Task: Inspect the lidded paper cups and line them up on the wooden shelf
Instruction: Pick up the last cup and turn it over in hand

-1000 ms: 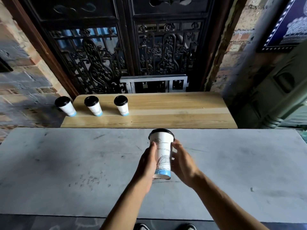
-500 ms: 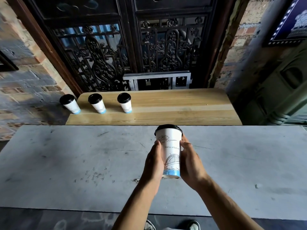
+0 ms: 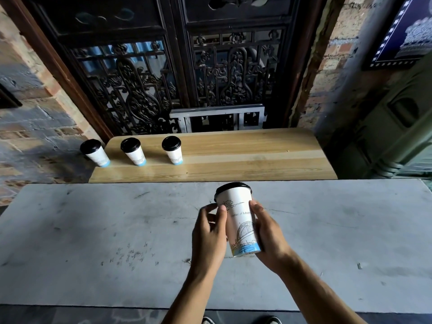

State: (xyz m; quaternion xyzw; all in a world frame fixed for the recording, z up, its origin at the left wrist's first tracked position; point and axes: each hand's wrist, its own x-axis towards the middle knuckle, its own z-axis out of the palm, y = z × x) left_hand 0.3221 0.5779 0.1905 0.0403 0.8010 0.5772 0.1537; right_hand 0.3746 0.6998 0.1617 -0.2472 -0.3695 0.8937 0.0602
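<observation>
1. Head view: both hands hold one lidded paper cup (image 3: 240, 220) above the grey tabletop (image 3: 93, 230), near the middle of the picture.
2. The left hand (image 3: 209, 232) is at the cup's 9 o'clock side, its thumb pressed on the white wall below the black lid (image 3: 232, 187); its other fingers (image 3: 205, 210) curl loosely just beside the cup, and contact there cannot be told.
3. The right hand (image 3: 268, 232) wraps the cup's 3 o'clock side from mid-wall down to the blue-banded base, fingers closed on it.
4. The cup tilts slightly, lid towards 11 o'clock, base towards the person, with a bridge drawing and a line of print facing the camera.
5. At 12 o'clock beyond the tabletop lies the wooden shelf (image 3: 245, 160).
6. Three more lidded cups stand upright in a row at the shelf's 9 o'clock end, apart from one another: the leftmost cup (image 3: 95, 153) at the very edge, the middle cup (image 3: 133, 152), and the rightmost cup (image 3: 173, 151).
7. A dark carved screen (image 3: 163, 78) stands behind the shelf.
</observation>
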